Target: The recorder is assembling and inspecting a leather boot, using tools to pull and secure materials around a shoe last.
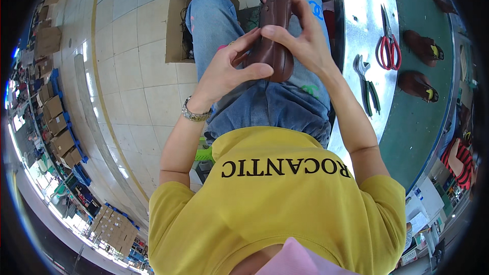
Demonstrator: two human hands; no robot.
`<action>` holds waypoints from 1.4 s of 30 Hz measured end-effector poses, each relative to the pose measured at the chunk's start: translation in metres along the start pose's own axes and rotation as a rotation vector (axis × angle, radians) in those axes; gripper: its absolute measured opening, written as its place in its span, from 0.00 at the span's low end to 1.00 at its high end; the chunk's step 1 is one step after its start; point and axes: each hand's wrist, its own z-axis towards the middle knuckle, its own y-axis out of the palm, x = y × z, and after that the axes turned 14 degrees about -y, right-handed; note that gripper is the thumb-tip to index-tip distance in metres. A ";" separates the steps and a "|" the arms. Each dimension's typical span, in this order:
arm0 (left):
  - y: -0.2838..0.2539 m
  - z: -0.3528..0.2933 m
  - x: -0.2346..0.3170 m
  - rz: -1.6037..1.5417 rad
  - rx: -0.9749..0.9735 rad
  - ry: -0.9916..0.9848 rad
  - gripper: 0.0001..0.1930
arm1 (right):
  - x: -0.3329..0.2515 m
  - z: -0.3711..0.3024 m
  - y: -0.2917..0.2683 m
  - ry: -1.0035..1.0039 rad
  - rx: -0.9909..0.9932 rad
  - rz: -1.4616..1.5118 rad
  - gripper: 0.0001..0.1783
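A glossy dark-brown leather shoe (275, 53) rests over my lap, its rounded end toward me and its narrower end pointing away between my knees. My left hand (229, 69) grips its left side, the thumb lying across the rounded end and the fingers partly hidden behind the leather. On the other side my right hand (309, 40) is wrapped round it, thumb on the upper surface and fingers curled over the far part. Below the shoe are my blue jeans (254, 107).
On my right, a shiny metal bench (359, 30) carries red-handled scissors (391, 53), an adjustable wrench (361, 65) and green-handled pliers (371, 97). Beyond it, a green belt (407, 117) bears brown shoes (418, 85). An open cardboard box (174, 35) stands by my left knee.
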 end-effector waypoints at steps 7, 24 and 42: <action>-0.005 -0.011 0.027 0.366 0.014 -0.078 0.40 | -0.009 0.004 0.033 0.039 0.163 0.276 0.33; 0.020 -0.027 -0.010 0.049 0.185 0.012 0.27 | -0.026 -0.015 0.009 0.214 0.376 0.400 0.06; 0.055 0.057 -0.022 -0.896 -0.312 -0.289 0.26 | -0.099 -0.064 -0.048 -0.647 -0.148 -0.196 0.10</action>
